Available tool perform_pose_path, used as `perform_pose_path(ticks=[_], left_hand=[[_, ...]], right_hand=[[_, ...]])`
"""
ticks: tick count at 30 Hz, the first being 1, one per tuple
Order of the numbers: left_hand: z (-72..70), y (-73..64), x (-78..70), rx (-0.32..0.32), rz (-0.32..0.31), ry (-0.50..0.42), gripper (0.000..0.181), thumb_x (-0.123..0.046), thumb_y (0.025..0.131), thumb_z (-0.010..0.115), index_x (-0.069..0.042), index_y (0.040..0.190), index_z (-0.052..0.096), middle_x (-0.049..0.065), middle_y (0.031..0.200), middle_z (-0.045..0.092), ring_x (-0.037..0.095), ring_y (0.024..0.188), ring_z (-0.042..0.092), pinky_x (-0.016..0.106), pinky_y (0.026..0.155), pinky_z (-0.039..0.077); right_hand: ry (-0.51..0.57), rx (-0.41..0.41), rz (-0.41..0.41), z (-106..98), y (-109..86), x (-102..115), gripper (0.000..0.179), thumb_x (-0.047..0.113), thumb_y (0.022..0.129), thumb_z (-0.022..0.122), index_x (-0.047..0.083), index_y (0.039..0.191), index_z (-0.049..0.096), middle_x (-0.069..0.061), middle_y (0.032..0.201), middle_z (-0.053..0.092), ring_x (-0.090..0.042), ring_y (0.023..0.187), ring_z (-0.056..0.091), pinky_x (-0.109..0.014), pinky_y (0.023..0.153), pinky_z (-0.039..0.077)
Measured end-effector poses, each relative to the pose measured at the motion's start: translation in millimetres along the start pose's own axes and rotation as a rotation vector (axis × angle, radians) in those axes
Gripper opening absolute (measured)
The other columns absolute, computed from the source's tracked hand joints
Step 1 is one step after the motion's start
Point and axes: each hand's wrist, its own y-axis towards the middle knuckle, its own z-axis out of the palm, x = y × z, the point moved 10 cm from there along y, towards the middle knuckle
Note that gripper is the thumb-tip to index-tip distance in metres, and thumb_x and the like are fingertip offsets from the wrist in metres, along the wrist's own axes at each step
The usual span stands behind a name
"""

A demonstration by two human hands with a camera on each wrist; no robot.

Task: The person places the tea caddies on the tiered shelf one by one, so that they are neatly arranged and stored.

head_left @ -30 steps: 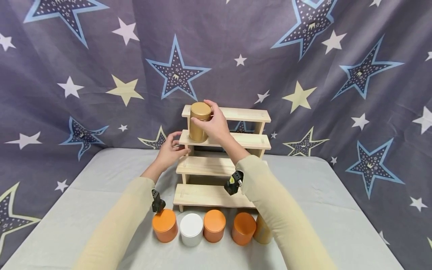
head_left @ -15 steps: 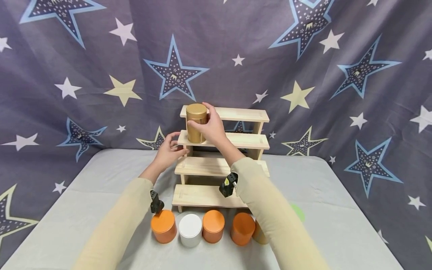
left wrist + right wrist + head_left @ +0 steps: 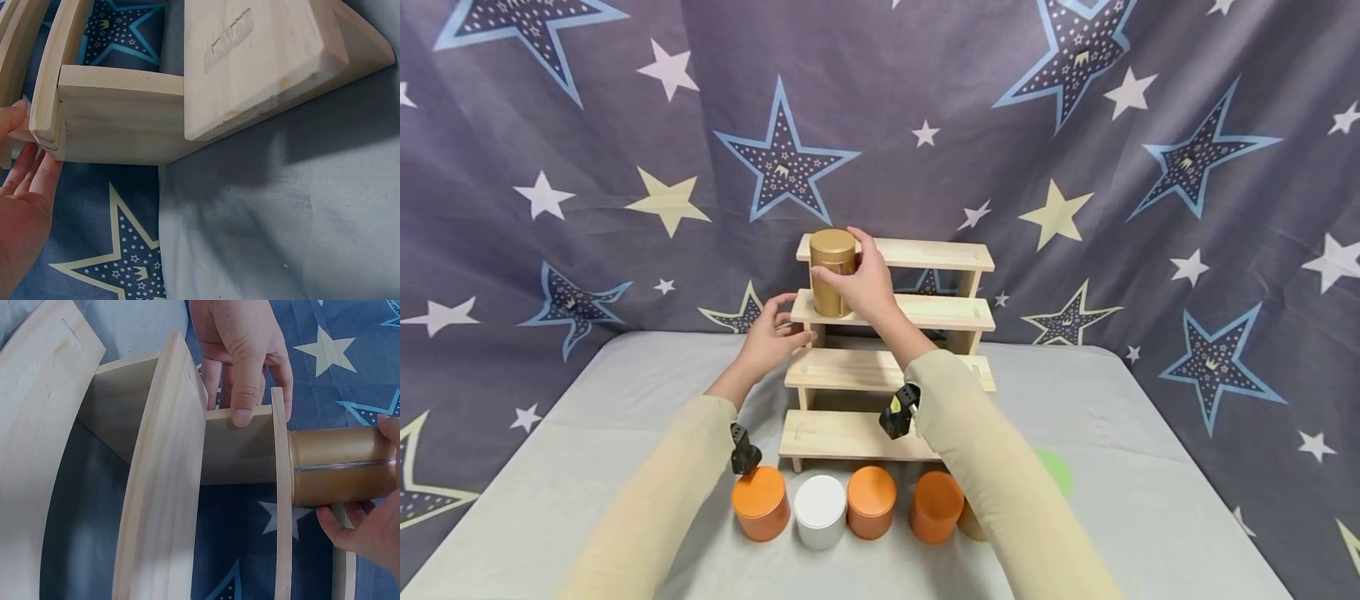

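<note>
A four-step wooden display stand (image 3: 850, 435) rises at the middle of the table. On its second step from the top, near the left end, a gold tin (image 3: 832, 283) stands upright. My right hand (image 3: 870, 283) grips this tin from the right, thumb in front and fingers round the far side. In the right wrist view the base of the gold tin (image 3: 344, 465) meets the step's board. My left hand (image 3: 770, 337) holds the stand's left side below that step. Its thumb lies on the front edge of the side panel (image 3: 240, 447), with the fingers behind the panel.
In front of the stand is a row of tins: an orange tin (image 3: 762, 504), a white tin (image 3: 820, 512), another orange tin (image 3: 872, 502), a third orange tin (image 3: 937, 508) and a gold one (image 3: 972, 523) partly behind my right sleeve. A green round thing (image 3: 1057, 471) shows past that sleeve. A star-patterned curtain (image 3: 880, 100) hangs behind.
The gold tin in my right hand has shifted slightly left along its step. My left hand keeps its hold on the stand. The green thing has come into view beside my right sleeve.
</note>
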Motion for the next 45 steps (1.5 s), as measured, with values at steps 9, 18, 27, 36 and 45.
perform_pose_path(ticks=[9, 18, 27, 36, 45], left_hand=[[0.4, 0.0, 2.2, 0.005, -0.01, -0.005, 0.076, -0.003, 0.082, 0.068, -0.013, 0.143, 0.024, 0.023, 0.129, 0.051, 0.038, 0.118, 0.053, 0.04, 0.094, 0.047], [1.2, 0.2, 0.6, 0.0, -0.008, 0.004, 0.075, -0.004, 0.082, 0.068, -0.012, 0.143, 0.025, 0.023, 0.129, 0.051, 0.037, 0.117, 0.054, 0.041, 0.094, 0.047], [3.0, -0.9, -0.9, 0.005, -0.018, -0.006, 0.075, -0.003, 0.082, 0.067, -0.013, 0.143, 0.024, 0.024, 0.129, 0.051, 0.037, 0.119, 0.053, 0.039, 0.094, 0.047], [1.1, -2.1, 2.2, -0.004, -0.022, -0.006, 0.075, -0.003, 0.082, 0.067, -0.014, 0.143, 0.025, 0.023, 0.128, 0.051, 0.035, 0.118, 0.054, 0.028, 0.086, 0.049], [1.5, -0.9, 3.8, -0.008, -0.033, -0.001, 0.076, -0.002, 0.083, 0.067, -0.014, 0.144, 0.024, 0.023, 0.128, 0.051, 0.036, 0.119, 0.053, 0.029, 0.088, 0.05]], right_hand=[[-0.042, 0.041, 0.007, -3, -2.7, 1, 0.086, 0.035, 0.077, 0.076, 0.014, 0.145, 0.029, -0.011, 0.121, 0.053, -0.021, 0.103, 0.055, -0.034, 0.088, 0.049], [-0.071, 0.073, -0.01, -18, -5.9, -2, 0.08, 0.035, 0.077, 0.076, 0.014, 0.143, 0.035, -0.014, 0.125, 0.05, -0.03, 0.113, 0.052, -0.041, 0.093, 0.046], [-0.12, 0.075, 0.005, -36, -11.7, -4, 0.075, 0.034, 0.078, 0.075, 0.016, 0.14, 0.038, -0.015, 0.126, 0.049, -0.032, 0.118, 0.05, -0.041, 0.095, 0.045], [-0.177, 0.1, 0.007, -52, -20.2, -1, 0.073, 0.036, 0.078, 0.074, 0.019, 0.14, 0.039, -0.017, 0.128, 0.049, -0.031, 0.118, 0.05, -0.043, 0.095, 0.044], [-0.222, 0.105, -0.009, -71, -32.8, -5, 0.069, 0.039, 0.078, 0.073, 0.019, 0.137, 0.043, -0.012, 0.123, 0.052, -0.026, 0.115, 0.052, -0.041, 0.096, 0.044]])
